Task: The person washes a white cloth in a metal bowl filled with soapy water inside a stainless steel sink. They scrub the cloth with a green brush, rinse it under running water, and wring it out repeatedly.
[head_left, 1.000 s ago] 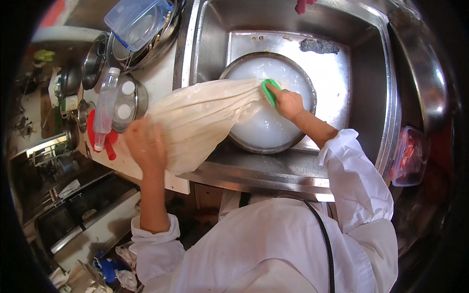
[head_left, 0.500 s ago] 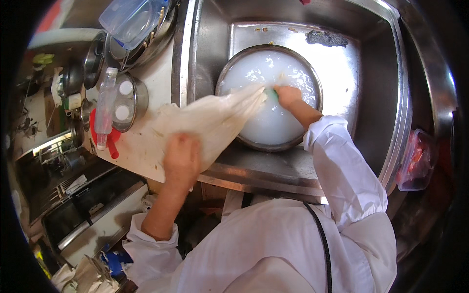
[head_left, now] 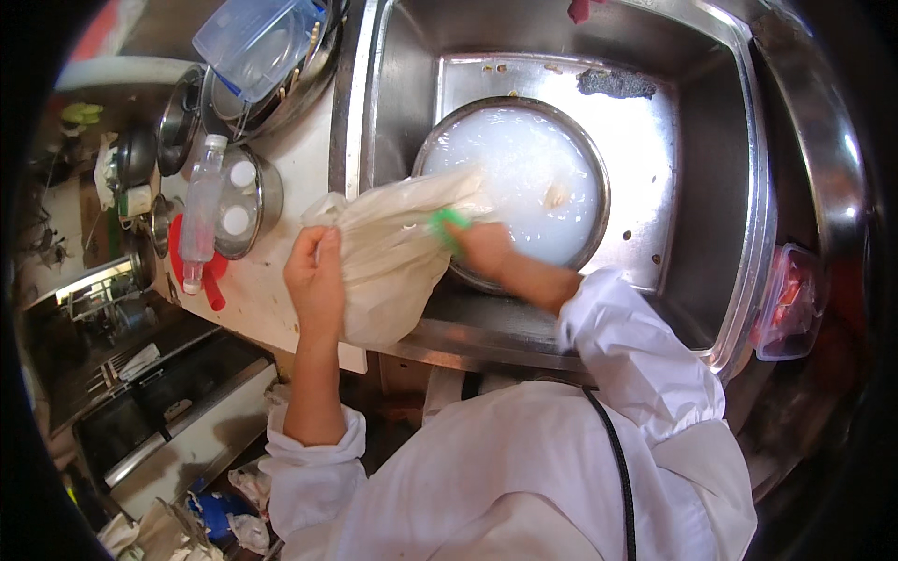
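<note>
The steel sink (head_left: 730,187) holds a round basin (head_left: 510,187) of cloudy water; the cream cloth bag (head_left: 388,257) now hangs bunched over the sink's left rim, drawn closer than a second ago; left hand (head_left: 316,280) clenched on its edge; right hand (head_left: 482,248) grasping a green scrubber (head_left: 447,224) against it.

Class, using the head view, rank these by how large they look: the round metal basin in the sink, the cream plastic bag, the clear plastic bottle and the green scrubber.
1. Round metal basin
2. Cream plastic bag, close in size to the basin, and nearer the camera, so this order is unsure
3. Clear plastic bottle
4. Green scrubber, partly hidden by the right hand
</note>
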`<state>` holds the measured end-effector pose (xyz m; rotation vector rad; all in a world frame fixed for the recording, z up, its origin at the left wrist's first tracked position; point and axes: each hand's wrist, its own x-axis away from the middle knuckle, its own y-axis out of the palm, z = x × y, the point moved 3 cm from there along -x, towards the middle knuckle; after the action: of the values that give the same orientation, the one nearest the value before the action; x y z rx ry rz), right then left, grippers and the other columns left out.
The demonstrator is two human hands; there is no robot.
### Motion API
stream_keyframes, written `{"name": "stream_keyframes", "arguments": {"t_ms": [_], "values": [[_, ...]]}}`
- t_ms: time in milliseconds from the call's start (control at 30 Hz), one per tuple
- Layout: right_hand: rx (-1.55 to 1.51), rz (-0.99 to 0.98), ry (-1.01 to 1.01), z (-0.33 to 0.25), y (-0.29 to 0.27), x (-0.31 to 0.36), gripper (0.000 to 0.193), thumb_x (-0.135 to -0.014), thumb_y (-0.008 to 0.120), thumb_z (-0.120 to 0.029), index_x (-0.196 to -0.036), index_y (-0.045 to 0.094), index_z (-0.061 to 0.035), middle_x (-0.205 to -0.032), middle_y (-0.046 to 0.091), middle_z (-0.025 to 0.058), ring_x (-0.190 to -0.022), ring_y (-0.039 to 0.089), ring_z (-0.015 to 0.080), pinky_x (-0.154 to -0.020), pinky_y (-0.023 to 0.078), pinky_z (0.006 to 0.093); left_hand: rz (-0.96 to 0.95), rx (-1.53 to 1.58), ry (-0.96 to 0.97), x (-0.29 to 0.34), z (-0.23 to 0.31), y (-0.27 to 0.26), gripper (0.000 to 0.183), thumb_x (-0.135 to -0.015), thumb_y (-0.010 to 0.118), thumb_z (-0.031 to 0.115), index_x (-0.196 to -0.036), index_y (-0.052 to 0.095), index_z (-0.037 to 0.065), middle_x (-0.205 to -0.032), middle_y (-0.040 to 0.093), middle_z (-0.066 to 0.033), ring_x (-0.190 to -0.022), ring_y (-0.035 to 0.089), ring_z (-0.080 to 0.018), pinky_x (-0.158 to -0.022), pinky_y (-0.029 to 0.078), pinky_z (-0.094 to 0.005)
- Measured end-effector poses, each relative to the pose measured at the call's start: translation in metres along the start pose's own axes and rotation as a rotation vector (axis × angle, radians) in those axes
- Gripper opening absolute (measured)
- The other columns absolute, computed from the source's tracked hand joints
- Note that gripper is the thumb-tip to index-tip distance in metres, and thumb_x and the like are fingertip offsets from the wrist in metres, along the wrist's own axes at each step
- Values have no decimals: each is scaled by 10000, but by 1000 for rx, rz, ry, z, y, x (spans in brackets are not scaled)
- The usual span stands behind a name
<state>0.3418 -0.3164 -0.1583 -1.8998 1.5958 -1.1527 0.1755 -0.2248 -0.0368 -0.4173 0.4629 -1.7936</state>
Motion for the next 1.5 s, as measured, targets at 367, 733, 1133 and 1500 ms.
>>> {"name": "stream_keyframes", "arguments": {"t_ms": [367,733,1133,1500], "values": [[-161,276,-229,-40,12,-1,542,-766,500,-121,-1268,354,-264,-682,580,110,-552,573,296,-464,432,427,-75,158,-55,5,4,-10,148,-867,526,147,-862,565,5,-770,546,17,-697,468,-45,-643,387,-184],[-129,169,-168,-36,25,4,666,-704,550,-102,-1301,310,-277,-756,593,128,-672,602,296,-504,452,409,-75,224,-91,10,23,-27,134,-873,513,137,-858,552,10,-781,548,16,-690,486,-42,-634,390,-176],[-57,185,293,107,44,4,436,-781,450,-103,-1189,476,-253,-902,625,116,-741,608,307,-628,480,411,-161,-613,199,41,14,-48,193,-690,668,88,-853,578,41,-716,574,-127,-631,562,-281,-566,439,-318],[194,77,131,19,-8,-12,492,-782,459,-140,-1259,369,-224,-701,614,116,-599,607,264,-497,459,403,-199,-566,795,54,63,-55,248,-581,623,-71,-790,568,50,-625,438,-82,-549,451,-253,-484,346,-329]]}}
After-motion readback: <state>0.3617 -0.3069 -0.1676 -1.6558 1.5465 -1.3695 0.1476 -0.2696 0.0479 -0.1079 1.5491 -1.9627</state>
